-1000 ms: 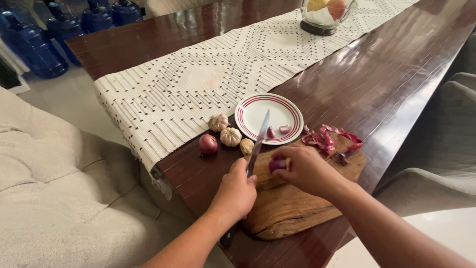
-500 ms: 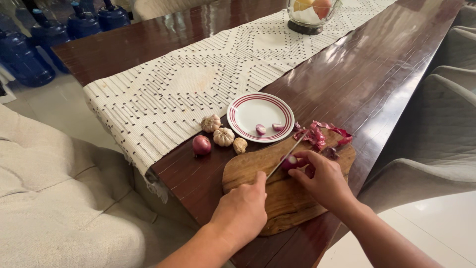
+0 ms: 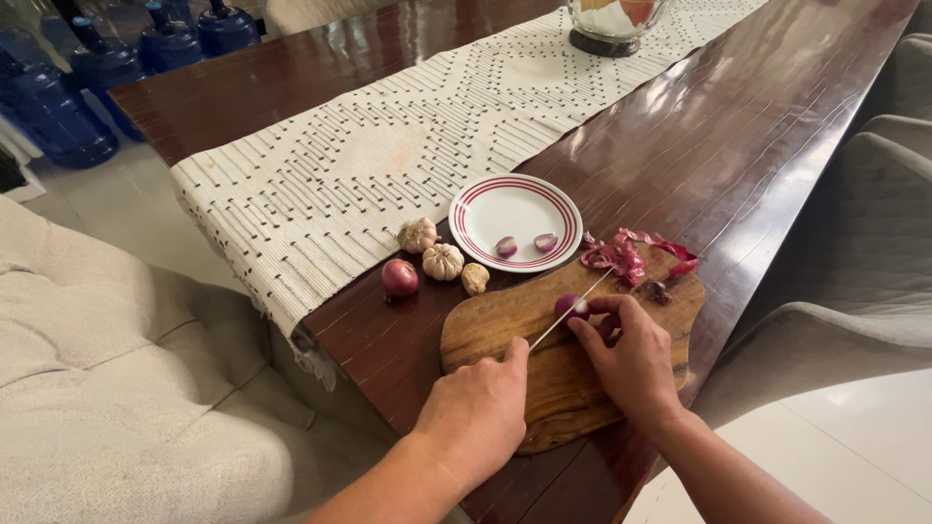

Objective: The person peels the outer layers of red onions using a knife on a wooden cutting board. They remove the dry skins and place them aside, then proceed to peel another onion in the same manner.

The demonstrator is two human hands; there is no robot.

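Purple-red and small, a shallot (image 3: 571, 307) sits near the middle of a wooden cutting board (image 3: 505, 325), pinned under the fingertips of the right hand (image 3: 631, 354), which is curled down over it. The left hand (image 3: 481, 412) is clenched around a knife (image 3: 568, 312) whose handle is hidden inside the fist; the thin blade runs up and to the right from the thumb and meets the shallot at its left side, with the tip reaching past it toward the peels.

At the far right end of the board lies a heap of red onion skins (image 3: 631, 257), some spilling onto the table. Just beyond the board stands a white plate with red rings (image 3: 515, 209), holding two peeled shallot pieces (image 3: 524, 244). Left of the plate, on the dark glossy wooden table (image 3: 699, 146), lie two garlic bulbs (image 3: 432, 247), a small knobbly beige piece (image 3: 475, 278) and a whole unpeeled shallot (image 3: 399, 278).

A cream runner with dark dashes (image 3: 369, 165) crosses the table, one end hanging over the near edge. A glass bowl with fruit (image 3: 616, 19) stands on it at the far end. Blue water jugs (image 3: 58, 107) stand on the floor at upper left, and a beige sofa (image 3: 107, 388) fills the lower left.
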